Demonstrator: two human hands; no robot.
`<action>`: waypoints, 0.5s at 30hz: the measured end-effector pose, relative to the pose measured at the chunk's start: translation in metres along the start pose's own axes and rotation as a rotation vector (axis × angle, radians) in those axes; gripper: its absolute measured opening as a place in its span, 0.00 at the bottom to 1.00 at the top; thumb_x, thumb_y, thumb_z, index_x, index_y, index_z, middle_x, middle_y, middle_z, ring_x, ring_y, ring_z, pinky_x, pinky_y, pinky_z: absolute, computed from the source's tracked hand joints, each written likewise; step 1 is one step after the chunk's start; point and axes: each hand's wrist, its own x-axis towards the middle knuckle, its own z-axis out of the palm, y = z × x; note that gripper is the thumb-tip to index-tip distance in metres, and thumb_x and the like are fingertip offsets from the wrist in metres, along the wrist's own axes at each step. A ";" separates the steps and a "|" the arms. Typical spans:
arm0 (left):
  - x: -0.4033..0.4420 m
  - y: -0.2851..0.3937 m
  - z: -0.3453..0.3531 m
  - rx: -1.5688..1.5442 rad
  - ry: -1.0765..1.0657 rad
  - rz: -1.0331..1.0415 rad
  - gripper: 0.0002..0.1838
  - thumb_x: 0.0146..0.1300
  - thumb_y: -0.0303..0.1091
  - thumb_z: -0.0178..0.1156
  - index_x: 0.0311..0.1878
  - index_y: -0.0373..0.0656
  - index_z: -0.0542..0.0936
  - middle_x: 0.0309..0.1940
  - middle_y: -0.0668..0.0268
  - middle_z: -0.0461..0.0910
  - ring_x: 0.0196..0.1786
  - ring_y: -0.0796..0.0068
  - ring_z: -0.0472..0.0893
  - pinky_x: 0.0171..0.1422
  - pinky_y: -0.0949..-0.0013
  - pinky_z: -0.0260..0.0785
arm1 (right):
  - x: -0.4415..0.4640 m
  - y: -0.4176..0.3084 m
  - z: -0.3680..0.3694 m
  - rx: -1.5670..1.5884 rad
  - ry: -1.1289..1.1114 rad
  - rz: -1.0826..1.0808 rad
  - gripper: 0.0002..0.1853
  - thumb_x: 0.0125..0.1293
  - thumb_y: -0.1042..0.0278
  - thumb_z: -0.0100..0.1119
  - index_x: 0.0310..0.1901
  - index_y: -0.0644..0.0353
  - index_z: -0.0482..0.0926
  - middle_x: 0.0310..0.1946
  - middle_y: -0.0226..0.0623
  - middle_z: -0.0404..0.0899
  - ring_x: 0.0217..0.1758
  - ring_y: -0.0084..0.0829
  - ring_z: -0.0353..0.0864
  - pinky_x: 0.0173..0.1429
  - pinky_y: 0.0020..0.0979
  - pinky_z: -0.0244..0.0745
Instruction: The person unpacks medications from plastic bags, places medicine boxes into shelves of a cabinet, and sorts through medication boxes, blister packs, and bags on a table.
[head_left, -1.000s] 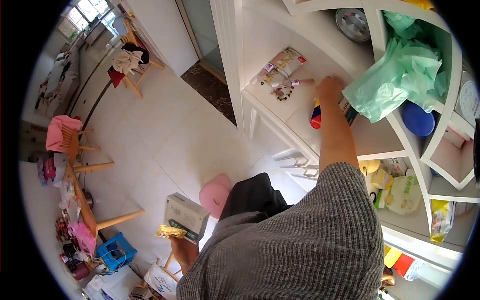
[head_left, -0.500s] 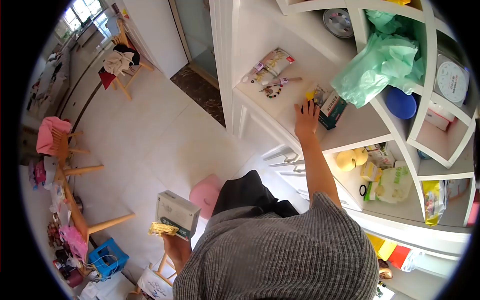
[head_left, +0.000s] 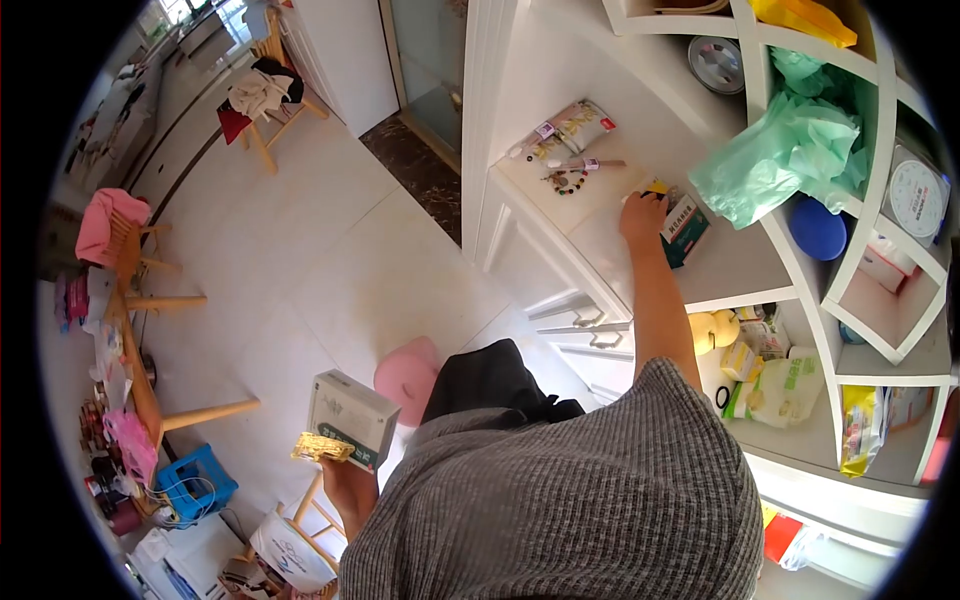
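In the lower left, my left hand (head_left: 348, 488) is closed on a white and dark green carton (head_left: 352, 415). A shiny gold packet (head_left: 321, 447) is held against the carton's near side. My right hand (head_left: 643, 214) reaches into the white cabinet's counter with its fingers curled over a small yellow item (head_left: 656, 187); what lies under the fingertips is mostly hidden. Right beside that hand stands a dark green and white box (head_left: 685, 232). Further left on the counter are a beaded bracelet (head_left: 568, 183), a slim pink-labelled tube (head_left: 587, 164) and a printed pouch (head_left: 578, 128).
A green plastic bag (head_left: 785, 150) hangs out of a shelf compartment, near a blue round lid (head_left: 817, 228). Yellow fruit (head_left: 716, 330) and packets fill the lower compartment. A pink stool (head_left: 408, 380) is by my legs. Wooden chairs (head_left: 128, 250) and a blue crate (head_left: 197, 482) are at left.
My right hand's fingers have gone from spread to curled over the yellow item. The view has shifted slightly, and my left hand still holds the carton and gold packet.
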 end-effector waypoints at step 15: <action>-0.009 0.001 0.006 -0.029 -0.026 -0.019 0.33 0.60 0.50 0.58 0.65 0.47 0.64 0.62 0.64 0.68 0.65 0.63 0.66 0.68 0.52 0.56 | 0.001 0.000 0.003 -0.145 0.096 -0.032 0.27 0.59 0.48 0.50 0.55 0.57 0.73 0.54 0.44 0.73 0.55 0.46 0.75 0.59 0.56 0.63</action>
